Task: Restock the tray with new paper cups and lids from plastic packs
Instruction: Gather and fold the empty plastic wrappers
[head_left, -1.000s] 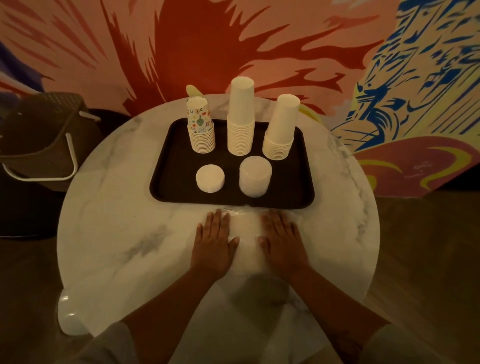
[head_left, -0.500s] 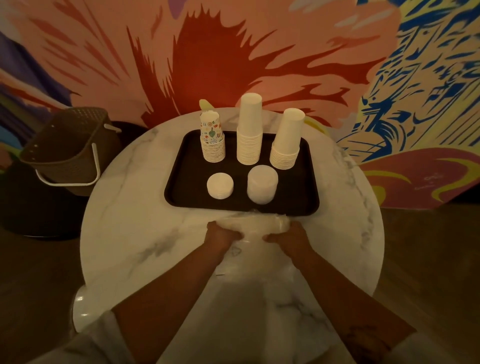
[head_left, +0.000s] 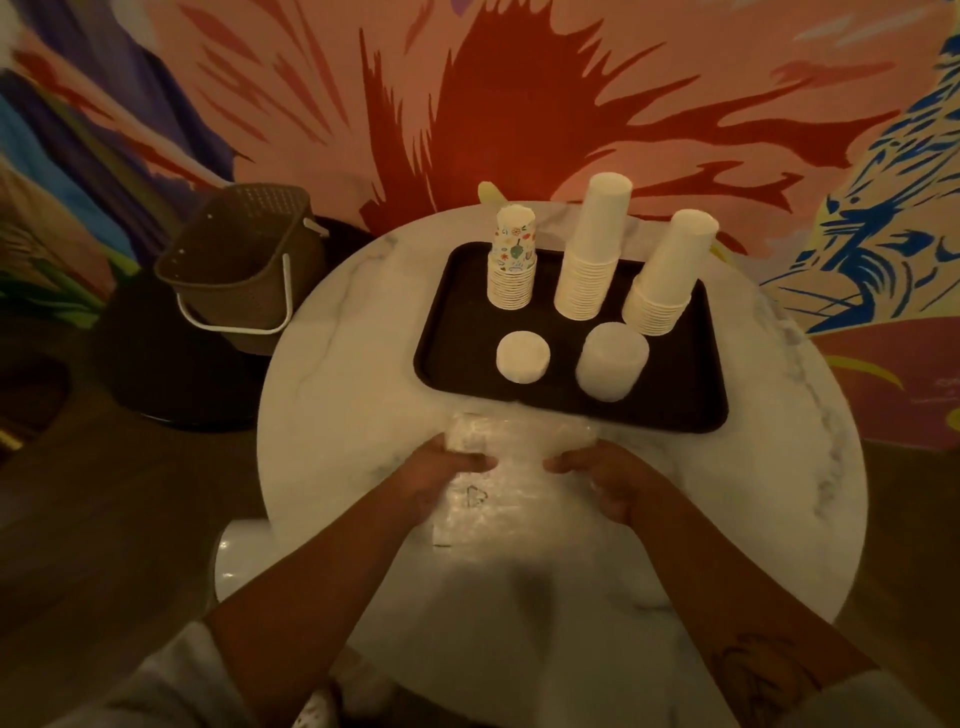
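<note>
Hands: left hand (head_left: 441, 475) and right hand (head_left: 608, 483) both curl their fingers into the plastic pack (head_left: 514, 441); a second ago they lay flat on it.
Pack: clear and crumpled, lying on the marble table (head_left: 337, 415), its far end reaching the tray (head_left: 452, 332).
Marking: a recycling triangle (head_left: 475, 496) on the film; other print unreadable.
Tray load: two lid stacks (head_left: 522, 357) in front, three cup stacks (head_left: 592, 249) behind.
Edges: a broad strip of marble lies left of the tray.
Beyond: a brown basket (head_left: 244, 260) past the table's left edge.

We log black tray (head_left: 457, 332), plain white cup stacks (head_left: 592, 260), one floral-print stack (head_left: 513, 260), grey-veined white marble table (head_left: 353, 415), brown basket (head_left: 244, 260) left, pink-red mural (head_left: 519, 78) top.
</note>
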